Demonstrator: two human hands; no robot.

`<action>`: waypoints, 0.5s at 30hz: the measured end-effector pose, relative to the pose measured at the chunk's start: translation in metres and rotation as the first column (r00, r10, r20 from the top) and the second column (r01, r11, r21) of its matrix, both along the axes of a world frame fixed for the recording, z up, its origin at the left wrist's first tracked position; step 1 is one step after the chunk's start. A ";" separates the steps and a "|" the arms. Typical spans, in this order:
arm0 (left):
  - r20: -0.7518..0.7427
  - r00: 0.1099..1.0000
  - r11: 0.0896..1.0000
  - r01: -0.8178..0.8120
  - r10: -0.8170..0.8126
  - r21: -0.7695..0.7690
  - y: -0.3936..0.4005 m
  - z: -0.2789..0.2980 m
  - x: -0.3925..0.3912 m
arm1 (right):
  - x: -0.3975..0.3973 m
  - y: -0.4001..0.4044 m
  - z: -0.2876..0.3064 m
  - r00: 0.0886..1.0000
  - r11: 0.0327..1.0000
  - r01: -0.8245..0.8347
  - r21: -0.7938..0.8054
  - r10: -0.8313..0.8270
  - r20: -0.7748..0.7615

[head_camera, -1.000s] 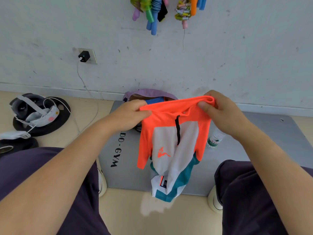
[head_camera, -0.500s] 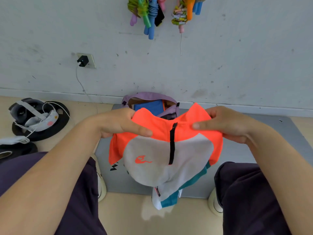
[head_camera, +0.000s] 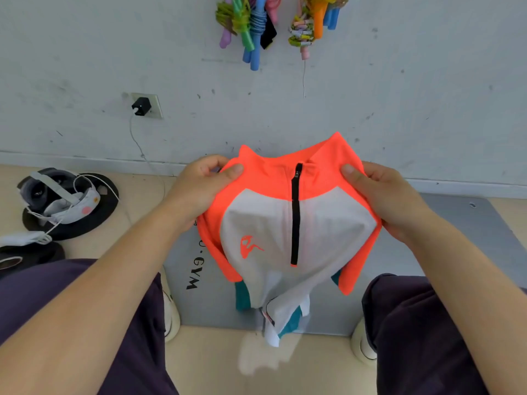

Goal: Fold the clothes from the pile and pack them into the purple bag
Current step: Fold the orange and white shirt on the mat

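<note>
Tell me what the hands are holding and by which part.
Both hands hold the orange-and-white top up by its shoulders: left hand at one side of the collar, right hand at the other, thumbs on the front.

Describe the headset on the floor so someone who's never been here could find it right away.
Start at the wall socket with the black charger. Its white cable runs down toward the floor; left of there, the headset lies on a round black disc. It is grey and white, with straps.

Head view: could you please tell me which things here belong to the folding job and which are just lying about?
Job:
- shirt, held at the shoulders by both hands
- left hand
- right hand

Lying about:
- headset
- charger
- jump ropes
- mat
</note>
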State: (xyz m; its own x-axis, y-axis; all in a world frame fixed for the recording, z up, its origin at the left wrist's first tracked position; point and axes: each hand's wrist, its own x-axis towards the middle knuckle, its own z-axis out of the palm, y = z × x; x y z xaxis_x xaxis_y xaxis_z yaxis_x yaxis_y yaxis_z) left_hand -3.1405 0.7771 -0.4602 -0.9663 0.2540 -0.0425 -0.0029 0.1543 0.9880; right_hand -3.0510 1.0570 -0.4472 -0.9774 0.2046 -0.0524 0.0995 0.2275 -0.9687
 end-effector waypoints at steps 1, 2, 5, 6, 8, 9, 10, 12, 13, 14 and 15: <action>0.003 1.000 1.000 0.007 -0.007 0.014 0.001 0.001 0.000 | 0.000 -0.001 0.001 0.999 1.000 0.025 0.007 -0.024 -0.025; 0.019 0.999 0.999 0.028 -0.028 0.018 0.001 0.001 0.001 | -0.001 -0.002 0.001 0.998 0.999 0.044 0.022 -0.043 -0.050; 0.043 0.996 0.996 0.084 -0.083 -0.004 0.002 -0.001 0.001 | -0.002 -0.003 0.003 0.987 0.991 0.120 0.057 -0.113 -0.113; 0.013 0.997 0.997 0.071 -0.071 -0.006 0.001 -0.002 0.001 | -0.002 -0.003 0.004 0.984 0.990 0.134 0.052 -0.127 -0.127; -0.077 0.997 1.000 0.024 -0.023 0.007 0.000 -0.004 -0.001 | -0.001 -0.002 0.005 0.980 0.990 0.129 0.063 -0.117 -0.162; -0.117 0.993 1.000 0.009 -0.008 0.012 -0.001 -0.004 -0.001 | 0.000 -0.001 0.007 0.980 0.991 0.113 0.073 -0.099 -0.173; -0.152 0.988 1.000 0.002 0.000 0.014 -0.002 -0.003 0.000 | 0.001 -0.001 0.008 0.981 0.992 0.099 0.079 -0.084 -0.177; -0.197 0.980 1.000 -0.003 0.007 0.020 -0.003 -0.002 0.000 | 0.002 -0.001 0.009 0.980 0.994 0.081 0.076 -0.065 -0.188; -0.216 0.976 1.000 -0.011 0.014 0.017 -0.002 -0.003 0.000 | 0.002 -0.001 0.009 0.979 0.995 0.074 0.068 -0.060 -0.195; -0.244 0.970 1.000 -0.023 0.021 -0.005 -0.002 -0.003 -0.001 | 0.002 -0.002 0.009 0.979 0.995 0.073 0.067 -0.058 -0.194; -0.289 0.957 0.998 -0.038 0.021 -0.053 -0.001 -0.005 -0.001 | 0.001 -0.002 0.008 0.982 0.993 0.078 0.084 -0.062 -0.180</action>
State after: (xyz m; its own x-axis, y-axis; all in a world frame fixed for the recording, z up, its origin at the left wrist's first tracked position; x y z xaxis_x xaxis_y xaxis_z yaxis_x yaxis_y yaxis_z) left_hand -3.1418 0.7763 -0.4648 -0.9466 0.2309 0.2248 0.2750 0.2152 0.9371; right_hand -3.0502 1.0546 -0.4396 -0.9527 0.2690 0.1415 -0.0525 0.3130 -0.9483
